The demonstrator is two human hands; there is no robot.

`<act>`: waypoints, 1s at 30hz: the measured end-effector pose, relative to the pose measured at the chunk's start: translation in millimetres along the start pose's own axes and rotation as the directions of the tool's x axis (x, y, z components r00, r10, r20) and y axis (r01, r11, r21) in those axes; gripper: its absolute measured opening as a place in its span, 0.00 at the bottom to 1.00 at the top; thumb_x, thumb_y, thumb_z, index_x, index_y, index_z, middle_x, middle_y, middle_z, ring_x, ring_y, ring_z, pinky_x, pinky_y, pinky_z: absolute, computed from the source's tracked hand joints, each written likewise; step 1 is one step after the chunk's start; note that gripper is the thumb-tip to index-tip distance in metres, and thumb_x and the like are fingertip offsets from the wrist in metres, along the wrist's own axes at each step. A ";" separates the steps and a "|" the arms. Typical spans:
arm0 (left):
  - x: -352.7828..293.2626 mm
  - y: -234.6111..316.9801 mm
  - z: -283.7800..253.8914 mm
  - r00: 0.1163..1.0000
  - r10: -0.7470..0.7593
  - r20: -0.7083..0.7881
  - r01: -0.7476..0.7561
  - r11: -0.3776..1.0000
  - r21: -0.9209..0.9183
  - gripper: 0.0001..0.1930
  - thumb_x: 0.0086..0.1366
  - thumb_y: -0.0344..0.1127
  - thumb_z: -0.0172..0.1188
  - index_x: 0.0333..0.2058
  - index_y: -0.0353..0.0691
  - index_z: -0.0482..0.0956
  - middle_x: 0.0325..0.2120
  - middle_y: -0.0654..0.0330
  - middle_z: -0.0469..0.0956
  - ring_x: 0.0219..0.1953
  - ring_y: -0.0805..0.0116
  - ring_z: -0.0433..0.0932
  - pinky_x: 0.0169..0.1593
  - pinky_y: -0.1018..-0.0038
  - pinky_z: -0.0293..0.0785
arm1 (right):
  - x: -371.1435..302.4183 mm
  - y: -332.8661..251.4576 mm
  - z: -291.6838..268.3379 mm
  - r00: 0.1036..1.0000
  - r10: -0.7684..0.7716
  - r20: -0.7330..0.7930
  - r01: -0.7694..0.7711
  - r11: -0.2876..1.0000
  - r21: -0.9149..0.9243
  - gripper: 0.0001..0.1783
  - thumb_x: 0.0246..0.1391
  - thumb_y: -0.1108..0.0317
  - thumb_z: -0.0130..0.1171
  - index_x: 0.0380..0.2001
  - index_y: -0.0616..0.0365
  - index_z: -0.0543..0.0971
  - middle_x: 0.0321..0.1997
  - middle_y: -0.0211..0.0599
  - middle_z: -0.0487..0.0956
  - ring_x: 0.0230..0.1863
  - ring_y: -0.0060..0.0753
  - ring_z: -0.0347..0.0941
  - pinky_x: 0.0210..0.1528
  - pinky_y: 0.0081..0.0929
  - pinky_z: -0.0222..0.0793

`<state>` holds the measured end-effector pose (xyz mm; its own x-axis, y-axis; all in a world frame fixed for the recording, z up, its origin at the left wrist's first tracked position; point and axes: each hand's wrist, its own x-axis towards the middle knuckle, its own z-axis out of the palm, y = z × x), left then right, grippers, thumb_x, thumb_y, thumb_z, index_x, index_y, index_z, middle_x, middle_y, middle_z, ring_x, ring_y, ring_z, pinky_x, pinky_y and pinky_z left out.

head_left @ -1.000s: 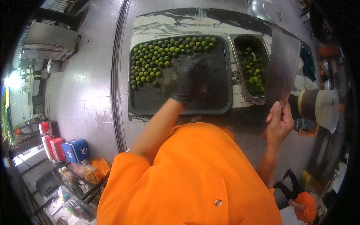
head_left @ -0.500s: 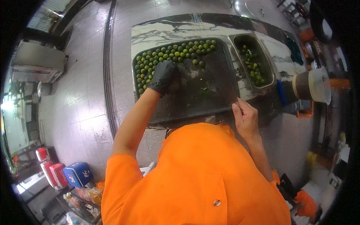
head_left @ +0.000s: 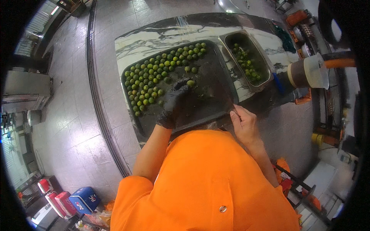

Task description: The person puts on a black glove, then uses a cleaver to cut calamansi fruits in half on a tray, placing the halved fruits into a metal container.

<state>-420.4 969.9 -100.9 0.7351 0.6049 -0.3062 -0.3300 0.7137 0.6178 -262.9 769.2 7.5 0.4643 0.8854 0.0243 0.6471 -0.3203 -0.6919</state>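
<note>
Rows of small green limes [head_left: 149,73] fill the far and left parts of a black rectangular tray [head_left: 210,119]. Over the tray, my left hand [head_left: 175,102] wears a black glove; its curled fingers reach a single lime [head_left: 190,83] and appear to pinch it at the fingertips. My bare right hand [head_left: 245,122] is closed at the tray's near right corner. From its fingers a thin dark knife [head_left: 230,101] points up over the tray, its blade hard to make out against the black surface. Two loose limes [head_left: 190,69] lie just beyond my left hand.
Right of the tray, a steel pan [head_left: 266,79] holds more limes with cut or pale spots. A blue-handled thing [head_left: 278,84] and a clear plastic tub [head_left: 317,71] stand farther right. Everything rests on a marble-patterned table [head_left: 154,32]. Coolers [head_left: 84,200] stand at lower left.
My left hand has drawn back toward me from the lime rows, with a lime at its fingertips. My right hand keeps hold of the knife. The whole view has shifted somewhat.
</note>
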 end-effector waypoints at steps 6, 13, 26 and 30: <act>4.3 -7.9 -0.6 0.989 0.008 -0.149 0.009 0.994 0.110 0.15 0.70 0.31 0.58 0.53 0.34 0.75 0.48 0.58 0.78 0.51 0.68 0.76 0.57 0.72 0.72 | 18.9 11.3 -2.3 0.996 -0.035 0.081 0.033 0.999 0.026 0.15 0.62 0.69 0.53 0.47 0.68 0.78 0.39 0.57 0.80 0.40 0.60 0.78 0.41 0.42 0.74; -10.7 -8.3 2.1 0.962 0.164 -0.218 -0.108 0.963 0.246 0.15 0.69 0.32 0.60 0.52 0.34 0.76 0.45 0.59 0.79 0.46 0.71 0.77 0.52 0.76 0.74 | 22.0 24.8 4.4 0.981 -0.094 0.168 0.085 0.995 0.061 0.15 0.62 0.69 0.53 0.48 0.66 0.78 0.40 0.56 0.80 0.41 0.59 0.78 0.42 0.44 0.74; -5.3 -20.4 1.0 0.970 0.143 -0.195 -0.133 0.989 0.067 0.16 0.71 0.33 0.54 0.56 0.38 0.74 0.54 0.57 0.75 0.55 0.65 0.73 0.59 0.69 0.70 | -3.0 16.1 -5.5 0.985 0.012 0.173 -0.016 1.000 0.025 0.16 0.61 0.69 0.53 0.49 0.65 0.78 0.42 0.57 0.80 0.42 0.59 0.78 0.44 0.45 0.75; -4.6 -9.3 17.2 0.997 0.077 -0.027 -0.079 0.989 -0.122 0.19 0.73 0.34 0.52 0.60 0.39 0.70 0.57 0.57 0.73 0.59 0.63 0.71 0.64 0.67 0.66 | -5.3 22.6 -6.0 0.996 0.016 0.086 -0.018 1.000 0.018 0.16 0.61 0.69 0.53 0.49 0.66 0.78 0.42 0.57 0.80 0.42 0.59 0.78 0.44 0.44 0.75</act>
<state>-410.5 954.4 -92.8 0.6912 0.6673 -0.2774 -0.4569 0.7010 0.5475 -247.1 755.2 -3.9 0.4209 0.9058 -0.0494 0.6276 -0.3301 -0.7051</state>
